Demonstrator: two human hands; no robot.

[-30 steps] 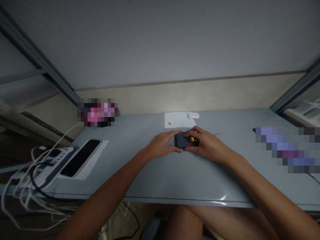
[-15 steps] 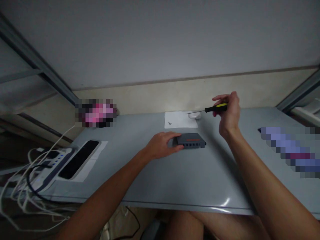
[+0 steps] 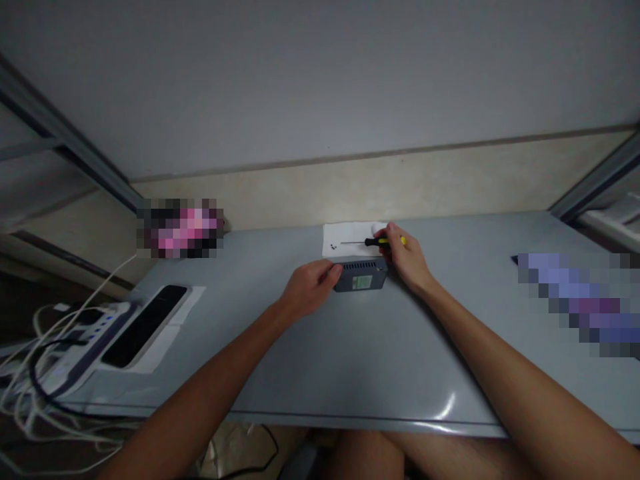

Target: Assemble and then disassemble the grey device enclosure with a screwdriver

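Observation:
My left hand grips the left end of a small dark grey box with vent slots. The box is tipped up, so a pale green label on it faces me. My right hand is closed around the black and yellow handle of a screwdriver. Its thin shaft points left over a white sheet of paper, above the box. Several tiny dark screws lie on the paper, just left of the screwdriver's tip. A small white object on the paper is partly hidden behind my right hand.
At the left lie a phone on white paper and a power strip with tangled cables. A blurred pink item stands at the back left, and a blurred bluish item lies at the right. A wall rises behind the grey table.
My right hand has come left and down with the screwdriver, towards the screws. My left hand has turned the box over, so its labelled side now shows.

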